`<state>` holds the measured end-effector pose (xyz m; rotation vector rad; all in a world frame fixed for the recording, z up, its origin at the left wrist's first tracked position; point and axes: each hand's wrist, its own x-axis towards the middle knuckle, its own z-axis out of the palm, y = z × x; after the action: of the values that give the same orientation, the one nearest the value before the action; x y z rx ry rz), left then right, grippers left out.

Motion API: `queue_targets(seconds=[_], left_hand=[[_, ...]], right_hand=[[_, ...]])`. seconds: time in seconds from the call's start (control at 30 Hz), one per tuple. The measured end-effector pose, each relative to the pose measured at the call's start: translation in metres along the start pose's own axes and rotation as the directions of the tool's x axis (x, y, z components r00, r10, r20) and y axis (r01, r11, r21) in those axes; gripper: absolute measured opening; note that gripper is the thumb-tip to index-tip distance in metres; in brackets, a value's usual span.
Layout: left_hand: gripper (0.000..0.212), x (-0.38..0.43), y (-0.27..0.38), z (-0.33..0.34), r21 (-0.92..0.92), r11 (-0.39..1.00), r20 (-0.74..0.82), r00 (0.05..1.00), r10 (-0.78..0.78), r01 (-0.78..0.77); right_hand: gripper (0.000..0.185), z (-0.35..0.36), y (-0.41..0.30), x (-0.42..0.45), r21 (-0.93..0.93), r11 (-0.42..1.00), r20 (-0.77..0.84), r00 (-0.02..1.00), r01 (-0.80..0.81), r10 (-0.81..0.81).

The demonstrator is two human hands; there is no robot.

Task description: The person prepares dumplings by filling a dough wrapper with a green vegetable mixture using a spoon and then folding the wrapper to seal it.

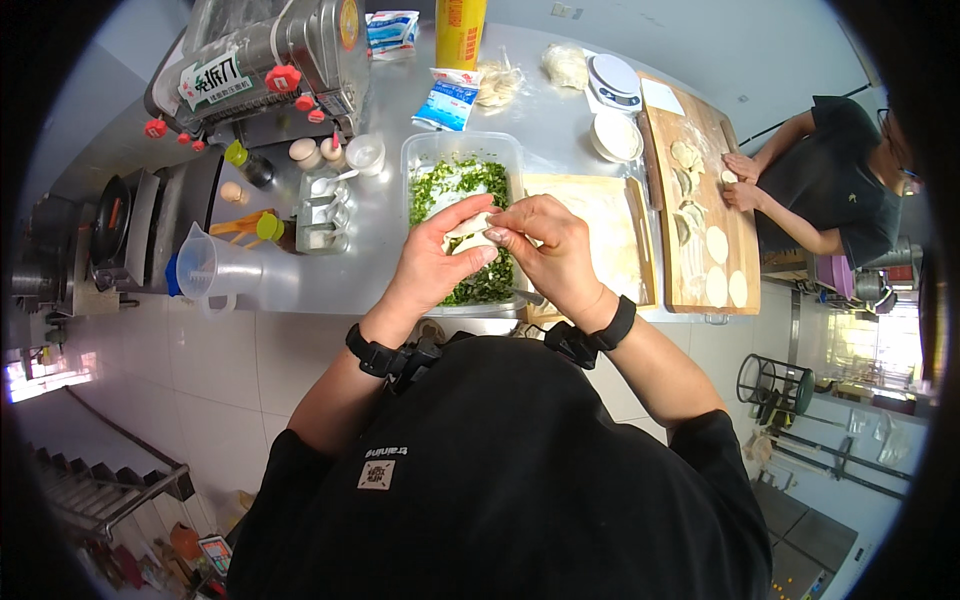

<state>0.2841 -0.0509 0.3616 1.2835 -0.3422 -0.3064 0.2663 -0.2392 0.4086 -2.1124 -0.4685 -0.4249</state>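
Note:
Between my two hands is a piece of pale dough wrapper (471, 234), partly folded, with some green filling showing at its edge. My left hand (442, 247) cups it from the left, thumb along the near side. The fingertips of my right hand (551, 244) pinch its right edge. Below them sits a clear plastic tub (461, 141) of chopped green filling (480, 289). A metal utensil (529, 296) leans at the tub's near right corner, partly hidden by my right hand.
Right of the tub lies a floured wooden board (592, 225). Farther right, a co-worker's hands (741, 180) handle dough on a cutting board (690, 285) with round wrappers (717, 246) and folded dumplings (686, 225). A measuring jug (225, 266), spice box (322, 214) and dough machine (262, 75) stand left.

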Motion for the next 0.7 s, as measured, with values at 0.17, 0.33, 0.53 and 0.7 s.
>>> queue_targets(seconds=[0.17, 0.33, 0.53, 0.7], left_hand=[[0.060, 0.000, 0.002, 0.003, 0.042, 0.999, 0.013, 1.000, 0.014, -0.014], [0.063, 0.002, 0.000, -0.001, 0.095, 0.995, 0.040, 0.999, 0.035, -0.038], [0.074, 0.009, 0.007, -0.011, -0.026, 0.999, 0.113, 0.993, 0.033, -0.031], [0.085, 0.015, 0.027, -0.008, 0.172, 0.985, 0.180, 0.984, -0.007, -0.025]], right_hand=[[0.015, 0.001, 0.001, -0.001, -0.119, 0.985, -0.016, 0.991, 0.128, -0.130], [0.021, -0.002, 0.000, -0.004, -0.180, 0.971, 0.015, 0.987, 0.157, -0.157], [0.062, -0.015, 0.008, -0.006, 0.284, 0.920, 0.235, 0.950, -0.268, 0.204], [0.059, -0.017, 0.017, 0.001, 0.548, 0.605, 0.553, 0.793, -0.578, 0.256]])
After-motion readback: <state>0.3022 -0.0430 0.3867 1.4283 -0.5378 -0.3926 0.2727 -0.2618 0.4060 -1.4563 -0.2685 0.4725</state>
